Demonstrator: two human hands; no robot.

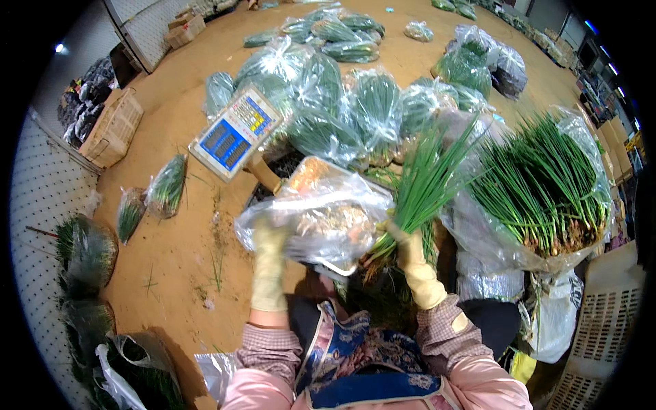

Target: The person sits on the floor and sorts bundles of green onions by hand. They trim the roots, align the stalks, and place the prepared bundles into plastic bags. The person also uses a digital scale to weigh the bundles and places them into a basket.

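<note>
My left hand (270,246), in a pale yellow glove, is at the left side of a clear plastic bag (335,225). Motion blur and the film hide its fingers. The bag lies over the pan (376,184) of a digital scale, with brownish matter showing through it. In my right hand (411,251), also gloved, is a bunch of green onions (423,189), leaves pointing up and away, roots hanging at the lower left. The scale's display head (236,134) stands tilted on a post beyond my left hand.
Bagged green onions (323,92) are heaped beyond the scale. At right, loose onions (543,184) fill an open plastic bag near a slotted plastic crate (605,312). More bundles (84,251) line the mesh wall at left. Two small bagged bunches (166,187) lie on the floor.
</note>
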